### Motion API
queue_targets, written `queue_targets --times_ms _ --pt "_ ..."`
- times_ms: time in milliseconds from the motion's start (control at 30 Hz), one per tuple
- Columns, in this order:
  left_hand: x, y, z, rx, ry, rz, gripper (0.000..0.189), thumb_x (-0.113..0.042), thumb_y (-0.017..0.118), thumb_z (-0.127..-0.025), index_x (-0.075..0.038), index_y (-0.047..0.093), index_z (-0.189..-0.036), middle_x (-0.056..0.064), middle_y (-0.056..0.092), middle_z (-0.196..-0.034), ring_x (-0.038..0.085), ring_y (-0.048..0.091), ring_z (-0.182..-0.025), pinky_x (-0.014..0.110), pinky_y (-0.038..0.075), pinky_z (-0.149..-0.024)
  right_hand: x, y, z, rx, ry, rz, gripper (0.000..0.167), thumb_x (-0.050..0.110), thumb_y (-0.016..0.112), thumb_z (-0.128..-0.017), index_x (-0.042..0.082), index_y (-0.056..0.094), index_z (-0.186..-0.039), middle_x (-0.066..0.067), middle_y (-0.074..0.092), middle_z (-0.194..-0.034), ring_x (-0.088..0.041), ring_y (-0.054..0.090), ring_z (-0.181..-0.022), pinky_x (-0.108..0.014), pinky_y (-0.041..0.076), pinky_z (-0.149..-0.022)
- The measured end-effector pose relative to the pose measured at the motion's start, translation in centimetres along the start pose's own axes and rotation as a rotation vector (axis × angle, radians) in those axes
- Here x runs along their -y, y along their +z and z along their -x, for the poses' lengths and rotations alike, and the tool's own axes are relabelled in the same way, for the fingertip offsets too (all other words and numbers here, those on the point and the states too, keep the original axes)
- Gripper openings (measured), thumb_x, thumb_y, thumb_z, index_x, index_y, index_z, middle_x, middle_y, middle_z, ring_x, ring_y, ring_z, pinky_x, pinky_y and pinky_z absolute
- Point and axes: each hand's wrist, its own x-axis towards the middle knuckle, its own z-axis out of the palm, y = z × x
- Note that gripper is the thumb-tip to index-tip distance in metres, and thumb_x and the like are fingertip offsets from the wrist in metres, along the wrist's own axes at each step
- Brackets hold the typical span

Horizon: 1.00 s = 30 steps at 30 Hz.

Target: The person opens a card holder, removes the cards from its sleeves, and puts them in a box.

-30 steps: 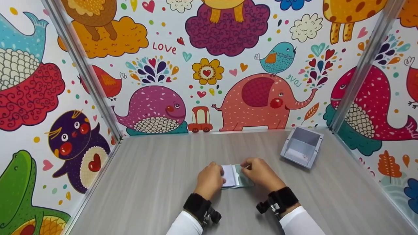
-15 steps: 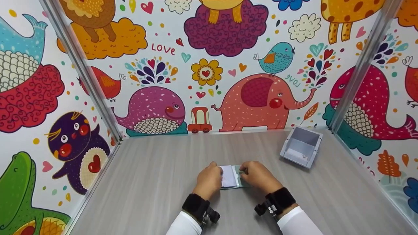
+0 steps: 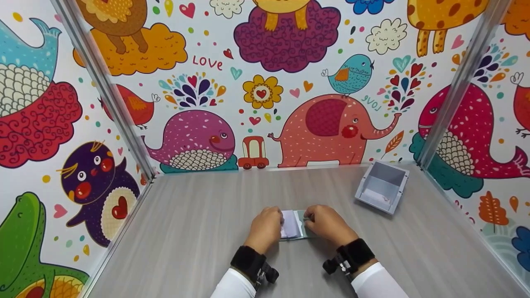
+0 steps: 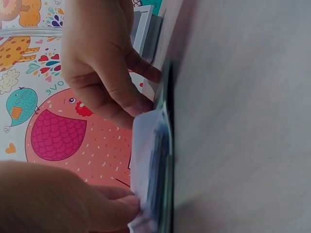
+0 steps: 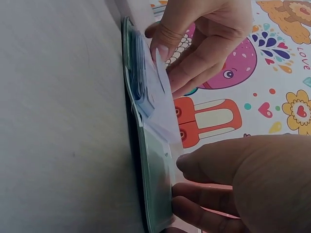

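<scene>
A small card holder [image 3: 307, 231] with a green cover and a thick stack of sleeves lies spread open on the table between my hands. My left hand [image 3: 265, 227] pinches a pale lavender leaf [image 3: 291, 223] on its left side; in the right wrist view the left thumb [image 5: 160, 52] presses that leaf, its edge slightly raised. On the other half, my right hand [image 3: 329, 223] holds the green cover by its far edge with bent fingers [image 5: 187, 196]. The stacked sleeves [image 5: 138, 73] show side-on in the right wrist view. Part of the cover is hidden under both hands.
A grey open box [image 3: 381, 188] stands at the back right of the grey wood-grain table [image 3: 198, 231]; something whitish lies on its floor. Printed panels with cartoon animals [image 3: 327, 128] enclose the table, with metal posts [image 3: 112, 95] at the corners.
My right hand has shifted slightly left and down over the green cover. The lavender leaf's near edge now looks a little raised. The left hand has barely moved.
</scene>
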Motion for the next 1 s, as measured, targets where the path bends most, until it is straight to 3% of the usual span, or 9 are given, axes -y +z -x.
queue_targets --times_ms 333,500,600,800,1000 --pt "0.0 -0.1 -0.1 -0.024 0.039 0.058 0.024 0.004 0.080 -0.089 -0.017 0.090 -0.096 0.004 0.083 -0.096 0.023 0.073 -0.093 0.041 0.060 -0.085 0.0 0.0 0.0 0.001 0.003 -0.001 0.010 0.005 0.083 -0.089 0.005 0.084 -0.099 -0.004 0.080 -0.090 -0.016 0.069 -0.084 -0.044 0.062 -0.082" --pt "0.0 -0.2 0.1 -0.020 0.057 0.117 0.027 0.005 0.078 -0.091 -0.015 0.092 -0.103 0.006 0.084 -0.101 0.024 0.076 -0.101 0.039 0.062 -0.093 0.5 -0.5 0.0 0.058 0.034 -0.020 0.013 0.012 0.086 -0.096 0.004 0.084 -0.106 -0.008 0.083 -0.099 -0.020 0.074 -0.091 -0.050 0.065 -0.089" --pt "0.0 -0.2 0.2 -0.014 0.062 0.149 0.027 0.005 0.076 -0.092 -0.014 0.092 -0.105 0.007 0.084 -0.104 0.025 0.077 -0.105 0.038 0.062 -0.095 0.8 -0.6 0.1 0.070 0.002 -0.007 0.022 0.019 0.090 -0.095 0.004 0.085 -0.110 -0.010 0.084 -0.104 -0.021 0.073 -0.092 -0.051 0.064 -0.090" --pt "0.1 -0.2 0.0 -0.022 0.116 0.135 0.029 0.006 0.076 -0.090 -0.017 0.092 -0.097 0.003 0.087 -0.099 0.018 0.075 -0.092 0.035 0.061 -0.085 1.6 -0.3 0.1 0.078 -0.115 0.016 0.036 0.023 0.100 -0.082 0.004 0.085 -0.108 -0.009 0.080 -0.103 -0.016 0.064 -0.085 -0.039 0.059 -0.080" --pt "0.0 -0.4 0.0 -0.026 0.139 0.130 0.027 0.007 0.077 -0.088 -0.017 0.090 -0.088 0.001 0.084 -0.090 0.012 0.062 -0.078 0.032 0.055 -0.074 2.0 0.1 0.1 0.083 -0.120 0.021 0.035 0.018 0.100 -0.082 0.005 0.084 -0.111 -0.007 0.074 -0.101 -0.013 0.062 -0.085 -0.033 0.055 -0.075"
